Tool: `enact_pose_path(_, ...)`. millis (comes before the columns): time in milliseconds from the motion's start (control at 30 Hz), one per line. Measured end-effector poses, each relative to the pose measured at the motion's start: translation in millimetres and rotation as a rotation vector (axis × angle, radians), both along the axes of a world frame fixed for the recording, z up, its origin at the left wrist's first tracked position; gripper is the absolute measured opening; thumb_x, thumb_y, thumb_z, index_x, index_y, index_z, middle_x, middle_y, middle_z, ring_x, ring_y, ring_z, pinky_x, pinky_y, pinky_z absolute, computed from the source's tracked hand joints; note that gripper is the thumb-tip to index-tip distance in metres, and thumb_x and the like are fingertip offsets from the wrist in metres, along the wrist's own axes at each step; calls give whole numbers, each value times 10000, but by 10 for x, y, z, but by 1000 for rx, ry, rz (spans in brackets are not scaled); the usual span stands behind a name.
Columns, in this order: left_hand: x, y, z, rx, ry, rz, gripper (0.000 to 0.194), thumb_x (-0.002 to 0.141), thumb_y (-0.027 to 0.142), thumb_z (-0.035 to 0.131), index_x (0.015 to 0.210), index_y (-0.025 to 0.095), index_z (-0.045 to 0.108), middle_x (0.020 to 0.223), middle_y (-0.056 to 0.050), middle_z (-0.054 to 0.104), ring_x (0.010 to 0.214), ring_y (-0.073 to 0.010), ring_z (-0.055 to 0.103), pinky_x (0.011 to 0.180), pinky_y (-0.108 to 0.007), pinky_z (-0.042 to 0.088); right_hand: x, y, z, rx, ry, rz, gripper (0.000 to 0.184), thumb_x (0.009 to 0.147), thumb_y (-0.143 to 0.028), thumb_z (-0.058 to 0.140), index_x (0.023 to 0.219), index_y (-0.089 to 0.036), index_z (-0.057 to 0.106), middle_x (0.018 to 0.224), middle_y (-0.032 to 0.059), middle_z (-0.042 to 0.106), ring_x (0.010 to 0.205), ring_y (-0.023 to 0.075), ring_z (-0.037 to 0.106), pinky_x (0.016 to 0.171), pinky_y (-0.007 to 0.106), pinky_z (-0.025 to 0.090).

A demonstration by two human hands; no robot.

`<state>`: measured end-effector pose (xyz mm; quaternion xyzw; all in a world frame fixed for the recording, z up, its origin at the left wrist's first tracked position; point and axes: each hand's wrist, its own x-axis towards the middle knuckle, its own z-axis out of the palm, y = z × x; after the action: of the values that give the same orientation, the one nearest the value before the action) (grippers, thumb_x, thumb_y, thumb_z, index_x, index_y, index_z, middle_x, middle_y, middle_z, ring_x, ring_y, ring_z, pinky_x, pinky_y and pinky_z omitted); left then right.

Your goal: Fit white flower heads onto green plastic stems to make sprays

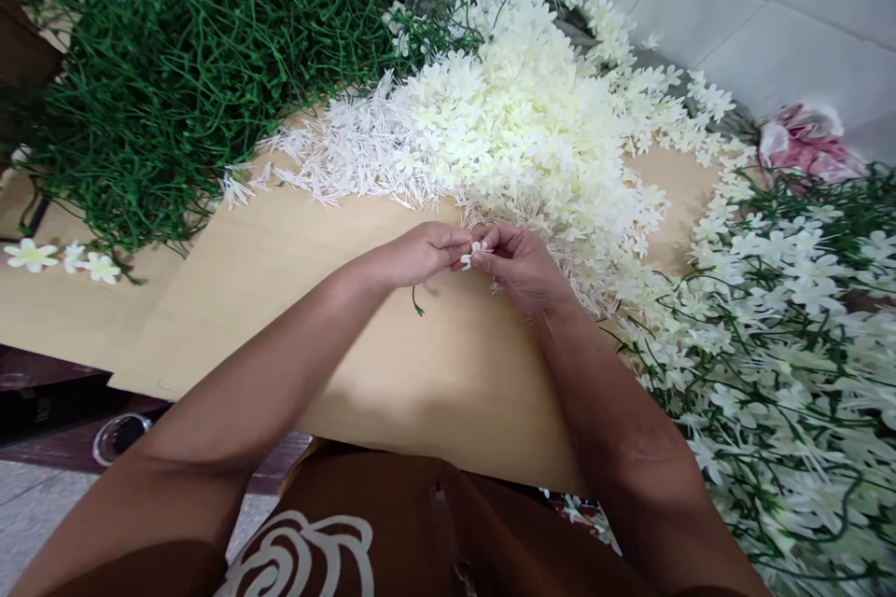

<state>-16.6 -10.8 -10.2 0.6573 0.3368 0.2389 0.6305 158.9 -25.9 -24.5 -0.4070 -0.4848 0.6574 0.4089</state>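
Observation:
My left hand [435, 250] and my right hand [519, 263] meet over the tan board, fingertips almost touching. Pinched in the left fingers is a green plastic stem [417, 300], its lower end hanging below the hand. A small white flower piece [474, 254] sits between the two hands, gripped by my right fingers. The fingers hide where stem and flower piece meet, so I cannot tell whether they are joined. Just beyond the hands lie a heap of cream-white artificial blossoms [525, 103] and a spread of thin white spiky pieces [350, 145].
A big pile of green stems [210, 47] covers the back left. Finished-looking white flower sprays [791, 373] crowd the right side. Several loose flowers [32, 255] lie at the left on the board [245, 270]. A pink-and-white bundle [808, 145] rests near the tiled wall [756, 0].

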Motion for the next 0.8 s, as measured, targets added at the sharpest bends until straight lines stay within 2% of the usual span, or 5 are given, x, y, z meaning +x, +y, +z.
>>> enact_pose_path(233, 21, -5, -53, -5, -34, 4, 216, 753, 332, 555, 640, 161, 489, 613, 43, 413, 633, -98, 395, 641, -263, 316, -31, -3, -11, 44, -11, -38, 401, 454, -362, 919, 577, -194, 576, 701, -31, 619, 681, 100, 600, 679, 265, 505)
enact_pose_path(367, 15, -19, -41, 23, 13, 2, 232, 751, 318, 556, 602, 173, 453, 593, 46, 390, 615, -99, 379, 623, -262, 301, -54, -10, -9, 41, -35, -68, 417, 471, -421, 901, 577, -195, 568, 708, -22, 643, 673, 110, 612, 676, 284, 515)
enact_pose_path(567, 34, -5, -41, 37, 45, 72, 276, 752, 352, 564, 581, 171, 445, 578, 43, 401, 581, -88, 359, 589, -248, 297, -76, -6, -17, -1, -127, -115, 482, 449, -502, 889, 633, -199, 562, 665, -23, 633, 635, 117, 601, 656, 292, 505)
enact_pose_path(667, 12, -2, 0, 6, -12, 87, 330, 745, 446, 582, 605, 168, 473, 595, 39, 432, 583, -87, 385, 601, -246, 336, -83, -14, 25, 10, -135, -117, 508, 469, -552, 863, 675, -205, 555, 654, -25, 610, 650, 127, 611, 683, 300, 514)
enact_pose_path(800, -157, 3, 137, 67, 119, 39, 310, 754, 455, 593, 676, 155, 601, 678, 3, 575, 688, -117, 513, 711, -258, 415, 0, -37, 148, 112, -289, -8, 422, 566, -495, 828, 713, -195, 570, 670, -8, 612, 625, 124, 581, 629, 289, 484)
